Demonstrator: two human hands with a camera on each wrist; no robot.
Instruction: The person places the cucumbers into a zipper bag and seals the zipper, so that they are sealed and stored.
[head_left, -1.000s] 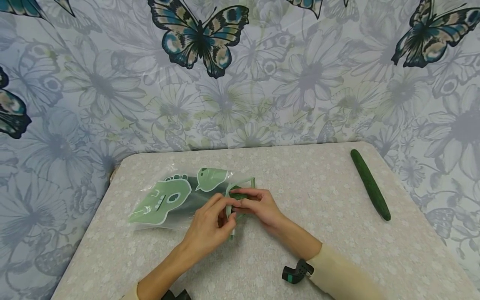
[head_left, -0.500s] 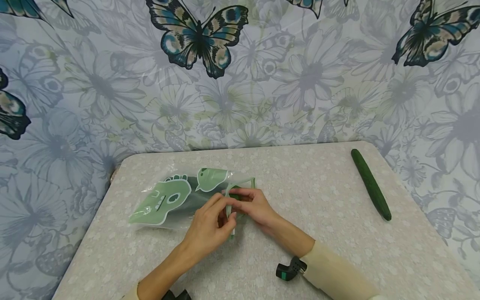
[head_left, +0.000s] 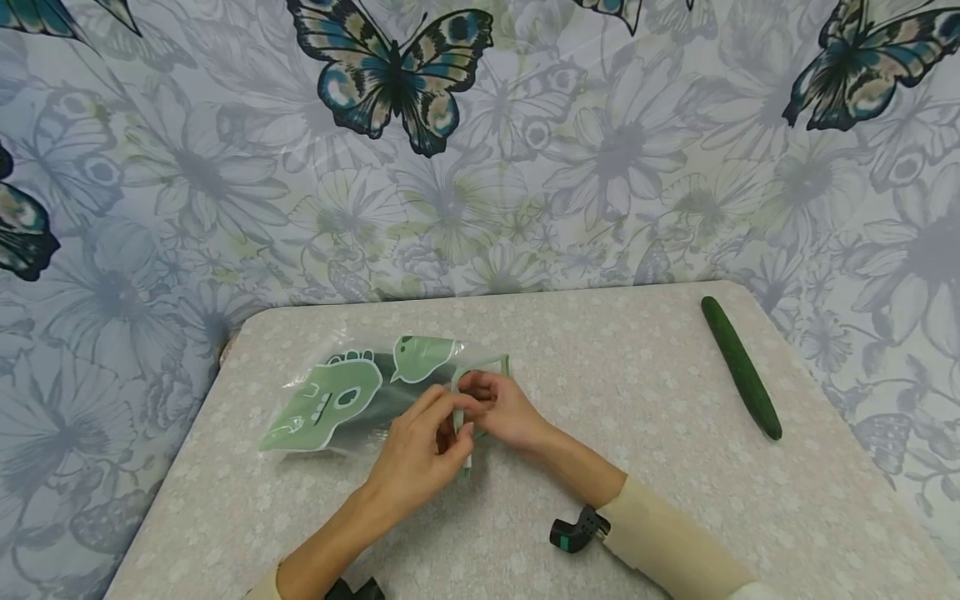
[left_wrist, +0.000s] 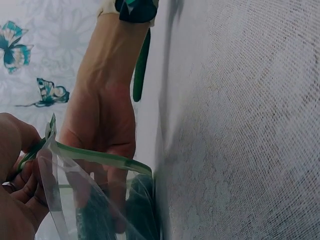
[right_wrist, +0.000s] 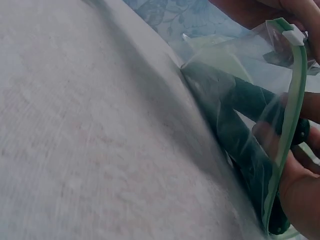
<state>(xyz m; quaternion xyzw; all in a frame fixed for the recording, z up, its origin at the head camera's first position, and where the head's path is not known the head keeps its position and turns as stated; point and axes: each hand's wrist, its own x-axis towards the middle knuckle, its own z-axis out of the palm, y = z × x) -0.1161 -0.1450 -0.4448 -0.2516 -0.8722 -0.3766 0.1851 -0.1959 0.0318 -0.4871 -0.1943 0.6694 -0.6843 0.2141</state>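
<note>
A clear zip bag (head_left: 322, 408) with green dinosaur prints lies on its side, with dark green cucumbers inside. My left hand (head_left: 420, 442) pinches the green-edged rim of its mouth. My right hand (head_left: 510, 412) reaches into that mouth from the right. In the right wrist view, its thumb and fingers lie on either side of the near end of the upper cucumber (right_wrist: 255, 100). Below it, a second cucumber (right_wrist: 240, 135) rests in the bag. A white slider (right_wrist: 294, 36) sits at one end of the green zip strip (right_wrist: 295, 95).
Another cucumber (head_left: 742, 367) lies on the right side of the cloth-covered table (head_left: 630, 358). Behind the table hangs a butterfly-and-flower cloth (head_left: 600, 183). A black wrist camera (head_left: 577, 530) is on the right forearm, near the beige sleeve (head_left: 667, 542).
My right hand has shifted slightly left, deeper into the bag's mouth. The cucumber end seen earlier by its fingers is now hidden in the head view. My left hand stays put.
</note>
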